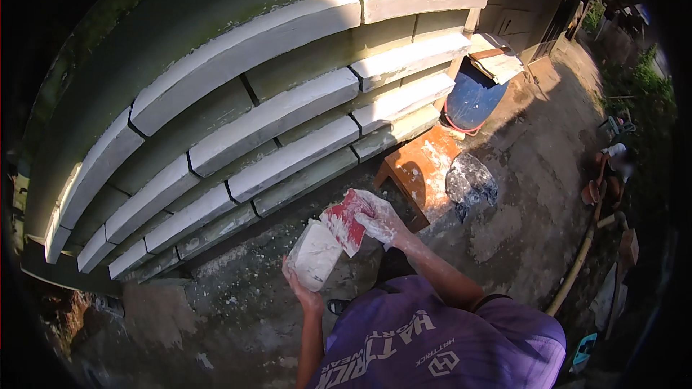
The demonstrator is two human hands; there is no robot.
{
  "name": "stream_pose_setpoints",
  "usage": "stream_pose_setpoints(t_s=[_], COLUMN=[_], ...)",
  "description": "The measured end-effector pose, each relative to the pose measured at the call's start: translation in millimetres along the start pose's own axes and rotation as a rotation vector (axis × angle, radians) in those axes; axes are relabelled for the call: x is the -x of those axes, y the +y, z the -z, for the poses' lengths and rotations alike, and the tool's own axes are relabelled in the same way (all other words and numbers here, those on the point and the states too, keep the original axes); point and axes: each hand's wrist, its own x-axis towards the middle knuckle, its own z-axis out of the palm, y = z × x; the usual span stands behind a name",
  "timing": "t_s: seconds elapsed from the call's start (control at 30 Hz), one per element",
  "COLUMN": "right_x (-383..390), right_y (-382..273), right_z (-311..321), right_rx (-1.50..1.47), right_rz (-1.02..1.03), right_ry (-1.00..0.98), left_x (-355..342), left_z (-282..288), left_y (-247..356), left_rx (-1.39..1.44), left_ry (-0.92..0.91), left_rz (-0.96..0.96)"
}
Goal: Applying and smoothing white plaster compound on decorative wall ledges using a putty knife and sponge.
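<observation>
My left hand (304, 292) is closed around the lower side of a whitish tub (315, 259) that looks full of white paste; whether it is a cut-open plastic container I cannot tell. In my right hand (380, 220), coated with white paste, is a flat red scraper (344, 225). Its blade is smeared white and meets the upper right rim of the tub. Both hands are in front of my body, over the floor. Beyond them rises a wall with stepped rows of white-coated ledges (281, 104), divided by dark vertical joints.
Right of the wall's foot stands an orange-brown bench (422, 166) spattered white, beside a smeared black bundle (472, 180). A blue barrel (472, 97) with a board on top is behind it. A long pole (577, 263) and clutter lie at the right on rough concrete (519, 202).
</observation>
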Motion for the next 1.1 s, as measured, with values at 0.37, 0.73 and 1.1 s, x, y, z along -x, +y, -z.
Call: stream_pose_setpoints(t_s=[0.37, 0.73, 1.1], right_x=[-101, -179, -190], right_y=[19, 59, 63], right_z=[57, 126, 113], right_rx=[0.219, 0.473, -0.074], right_rz=[0.238, 0.478, 0.041], right_ry=[-0.288, -0.625, -0.7], left_x=[-40, -72, -94], left_z=[-133, -206, -207], left_y=[-42, -51, -37], left_rx=[-0.14, -0.15, -0.189], left_ry=[0.147, 0.074, -0.052], left_rz=[-0.109, -0.002, 0.026])
